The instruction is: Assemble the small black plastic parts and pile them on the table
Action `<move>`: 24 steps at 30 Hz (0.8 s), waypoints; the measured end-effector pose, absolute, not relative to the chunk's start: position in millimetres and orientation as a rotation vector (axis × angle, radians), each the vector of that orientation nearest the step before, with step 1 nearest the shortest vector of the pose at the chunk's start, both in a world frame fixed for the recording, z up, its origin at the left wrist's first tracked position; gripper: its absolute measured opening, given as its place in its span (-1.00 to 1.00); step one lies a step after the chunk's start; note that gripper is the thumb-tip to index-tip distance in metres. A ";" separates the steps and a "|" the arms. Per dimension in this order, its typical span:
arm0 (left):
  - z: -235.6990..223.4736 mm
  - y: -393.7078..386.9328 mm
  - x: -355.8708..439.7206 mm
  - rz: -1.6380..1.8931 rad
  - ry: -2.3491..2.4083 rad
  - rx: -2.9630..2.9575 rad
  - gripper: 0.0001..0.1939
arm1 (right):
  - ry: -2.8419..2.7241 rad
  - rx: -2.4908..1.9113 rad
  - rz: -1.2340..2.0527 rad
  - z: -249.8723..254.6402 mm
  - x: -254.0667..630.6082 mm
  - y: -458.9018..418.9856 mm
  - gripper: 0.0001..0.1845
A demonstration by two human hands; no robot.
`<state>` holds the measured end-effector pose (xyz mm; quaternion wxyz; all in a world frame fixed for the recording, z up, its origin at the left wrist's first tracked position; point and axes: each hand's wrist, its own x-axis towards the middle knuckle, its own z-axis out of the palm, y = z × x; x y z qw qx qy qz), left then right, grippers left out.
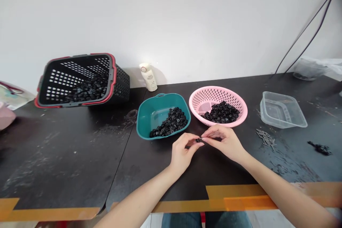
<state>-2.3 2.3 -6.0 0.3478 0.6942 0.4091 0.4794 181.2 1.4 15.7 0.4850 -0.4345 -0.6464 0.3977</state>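
My left hand (183, 151) and my right hand (226, 140) meet over the black table (80, 156), just in front of the two bowls. Both pinch one small black part (199, 140) between their fingertips. Behind my left hand stands a teal bowl (149, 114) holding a heap of small black round parts (171, 123). Behind my right hand stands a pink perforated bowl (235, 98) with more black parts (221, 111) in it.
A black basket with a red rim (80, 80) lies tipped at the back left, with black parts inside. A clear plastic tub (281, 109), a pile of small metal pins (265, 137) and some black bits (320, 148) lie right. A white bottle (149, 77) leans on the wall.
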 end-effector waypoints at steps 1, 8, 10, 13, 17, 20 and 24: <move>-5.7 2.5 -2.4 1.243 1.066 1.801 -0.83 | -1.620 -1.047 0.912 16.2 181.6 0.4 -0.86; -6.4 2.5 -2.5 1.181 1.084 1.803 -0.80 | -1.834 -1.030 0.718 21.5 186.1 -4.7 -0.84; -7.2 2.7 -2.6 1.156 1.081 1.798 -0.80 | -1.905 -1.029 0.680 24.4 188.3 -5.1 -0.87; -8.3 3.8 -1.2 1.086 1.045 1.680 -0.80 | -1.954 -1.015 0.686 25.8 190.4 -4.1 -0.91; -9.3 6.3 4.1 0.975 0.943 1.292 -0.71 | -1.915 -0.997 0.666 19.9 187.2 -3.4 -0.97; -8.8 8.7 6.7 0.935 0.863 1.063 -0.64 | -1.850 -0.977 0.666 19.7 184.9 -4.1 -0.91; -7.7 12.8 4.3 0.871 0.777 0.890 -0.65 | -1.693 -1.096 0.622 39.9 197.8 13.3 -0.86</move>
